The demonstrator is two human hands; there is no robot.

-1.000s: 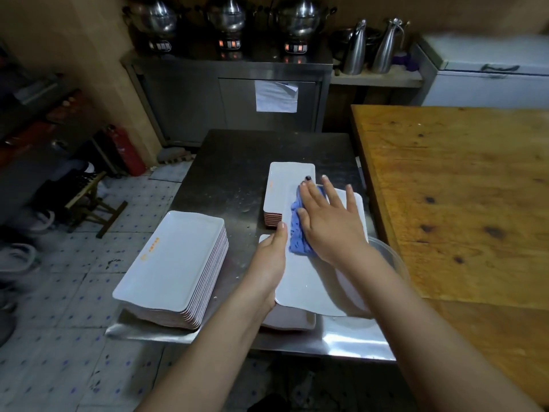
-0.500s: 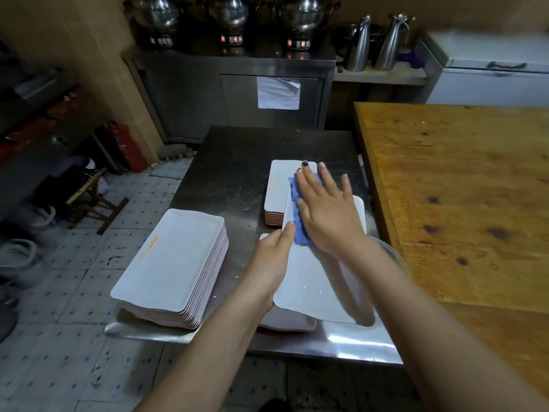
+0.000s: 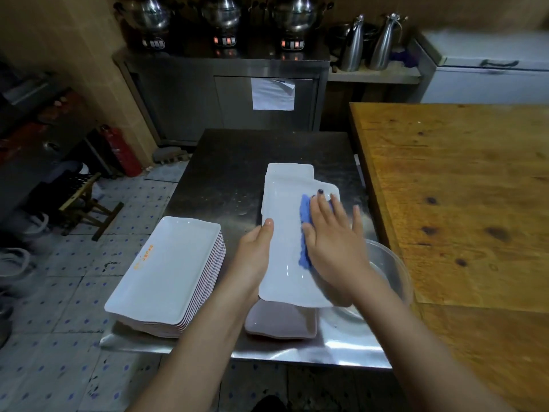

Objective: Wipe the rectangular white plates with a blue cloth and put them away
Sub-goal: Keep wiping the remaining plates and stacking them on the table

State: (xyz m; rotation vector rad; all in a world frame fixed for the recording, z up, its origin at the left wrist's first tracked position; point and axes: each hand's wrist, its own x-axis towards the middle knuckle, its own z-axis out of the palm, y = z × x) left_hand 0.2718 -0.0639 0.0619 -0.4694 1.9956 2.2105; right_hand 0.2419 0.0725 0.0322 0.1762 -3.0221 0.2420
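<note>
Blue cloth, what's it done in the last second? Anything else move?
The right hand pushed the blue cloth to the far end of the plate, then drew it back slightly. Nothing was grabbed or released. The left hand still holds that plate's left edge; the big stack and far stack stayed put.

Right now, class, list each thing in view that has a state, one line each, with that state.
Held plate: face up, gripped at its left edge.
Blue cloth: pressed flat on the held plate.
Left hand: grips the held plate's edge.
Right hand: fingers straight, pressing the blue cloth.
Left stack: piled face up, untouched.
Far stack: piled face up, partly hidden.
Clear bowl: upright, contents unclear.
</note>
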